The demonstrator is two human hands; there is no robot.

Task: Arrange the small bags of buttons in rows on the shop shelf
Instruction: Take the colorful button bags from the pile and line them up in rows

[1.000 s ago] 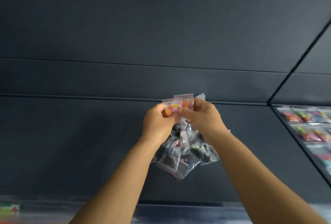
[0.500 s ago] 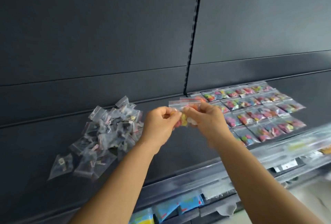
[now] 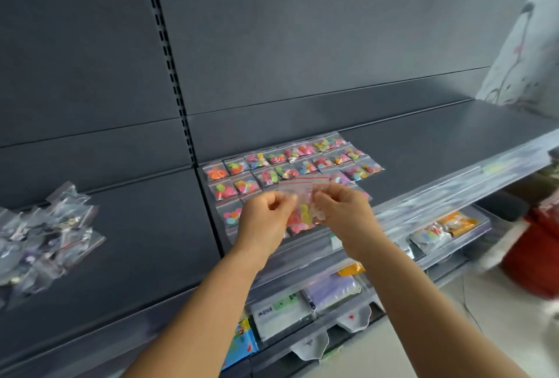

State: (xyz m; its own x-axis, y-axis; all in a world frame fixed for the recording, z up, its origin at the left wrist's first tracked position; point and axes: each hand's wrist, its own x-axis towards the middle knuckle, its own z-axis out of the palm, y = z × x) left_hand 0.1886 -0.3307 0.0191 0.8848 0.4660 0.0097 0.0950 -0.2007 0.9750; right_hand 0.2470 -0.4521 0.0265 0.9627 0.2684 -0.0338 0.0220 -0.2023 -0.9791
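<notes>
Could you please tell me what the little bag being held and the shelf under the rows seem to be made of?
The small clear bag of coloured buttons, pinched by the left hand and right hand, looks like thin glossy plastic film: see-through, with a red zip line along the top. The dark grey shelf looks like matt painted sheet metal, smooth and flat with a slotted upright behind it, though that is a guess.

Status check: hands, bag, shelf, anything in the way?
Left hand and right hand both pinch one bag, held above the rows. Loose pile waits on the shelf to the left. Nothing in the way.
</notes>
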